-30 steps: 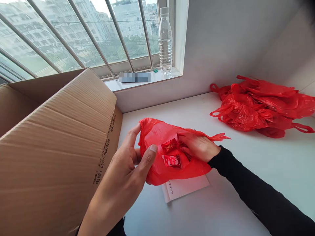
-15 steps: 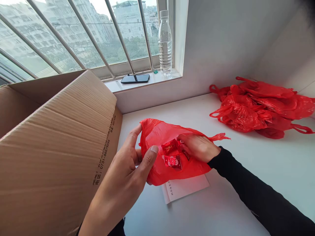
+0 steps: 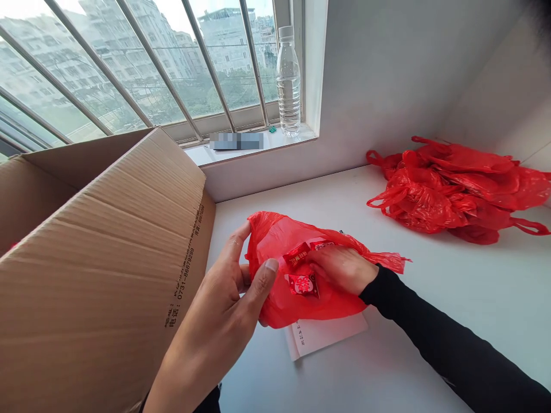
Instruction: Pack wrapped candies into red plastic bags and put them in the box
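Note:
A thin red plastic bag (image 3: 275, 298) is held over the white table, its mouth spread wide. My left hand (image 3: 230, 298) grips the bag's left edge, thumb over the rim and fingers along the outside. Reaching in from the right, my right hand (image 3: 344, 267) is inside the bag with its fingers curled down. Several red-wrapped candies lie there, among them a patterned candy (image 3: 302, 284) and a candy (image 3: 297, 255) right by my right fingertips. Whatever those fingertips pinch, if anything, is hidden. Under the bag rests a white paper (image 3: 331, 335) with handwriting, partly covered.
A tall open cardboard box (image 3: 142, 229) stands close on the left. Red plastic bags (image 3: 456, 189) are heaped at the right, by the wall. On the windowsill are a clear bottle (image 3: 288, 86) and a blurred flat object (image 3: 236, 141). Metal bars (image 3: 206, 57) cross the window.
My right hand has shifted slightly down within the bag, and a candy behind it now shows more. My left hand keeps its hold on the edge. The view has moved slightly.

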Demonstrator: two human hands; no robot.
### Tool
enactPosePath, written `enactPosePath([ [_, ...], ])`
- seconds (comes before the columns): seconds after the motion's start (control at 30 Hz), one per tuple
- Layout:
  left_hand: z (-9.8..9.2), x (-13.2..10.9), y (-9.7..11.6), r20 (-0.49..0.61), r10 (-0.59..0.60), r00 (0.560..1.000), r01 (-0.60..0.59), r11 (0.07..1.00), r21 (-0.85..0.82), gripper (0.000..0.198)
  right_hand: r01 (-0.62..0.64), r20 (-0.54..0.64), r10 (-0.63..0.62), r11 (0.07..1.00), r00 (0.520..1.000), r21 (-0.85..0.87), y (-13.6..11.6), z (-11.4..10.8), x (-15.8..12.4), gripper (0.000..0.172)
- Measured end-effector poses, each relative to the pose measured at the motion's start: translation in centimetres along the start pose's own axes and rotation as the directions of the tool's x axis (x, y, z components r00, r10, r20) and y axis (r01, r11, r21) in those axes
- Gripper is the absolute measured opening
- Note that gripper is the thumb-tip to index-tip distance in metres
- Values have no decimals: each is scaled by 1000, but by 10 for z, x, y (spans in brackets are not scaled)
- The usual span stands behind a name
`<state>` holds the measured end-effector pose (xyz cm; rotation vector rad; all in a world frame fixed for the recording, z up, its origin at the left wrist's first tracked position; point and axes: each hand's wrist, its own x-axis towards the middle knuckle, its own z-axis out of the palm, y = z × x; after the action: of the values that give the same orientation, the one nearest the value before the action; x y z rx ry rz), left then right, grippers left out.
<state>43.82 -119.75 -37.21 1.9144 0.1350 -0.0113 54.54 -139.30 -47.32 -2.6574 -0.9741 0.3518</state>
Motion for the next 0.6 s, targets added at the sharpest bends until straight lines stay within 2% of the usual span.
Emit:
enactPosePath([
  [0.17, 0, 0, 3, 4, 3, 1000, -3, 999, 39, 65, -10, -58, 9, 1000, 998, -16, 0, -31, -22, 21],
  [0.3, -2, 2, 5, -101, -12, 995, 20, 997, 81, 51, -24, -186, 20, 1000, 982, -17, 13, -56, -50, 19],
  [0.4, -3, 4, 5, -168, -8, 986, 11, 1000, 14, 44, 26, -292, -68, 989, 954, -143, 35, -60, -67, 39],
  [0.47, -4, 5, 6, -211, -24, 977, 17, 999, -37, 41, 38, -279, -93, 980, 956, -196, 47, -59, -72, 46],
  [0.6, -3, 2, 8, -339, -5, 941, -9, 999, -42, 36, -58, -138, 44, 993, 989, -102, 46, -63, -69, 14],
])
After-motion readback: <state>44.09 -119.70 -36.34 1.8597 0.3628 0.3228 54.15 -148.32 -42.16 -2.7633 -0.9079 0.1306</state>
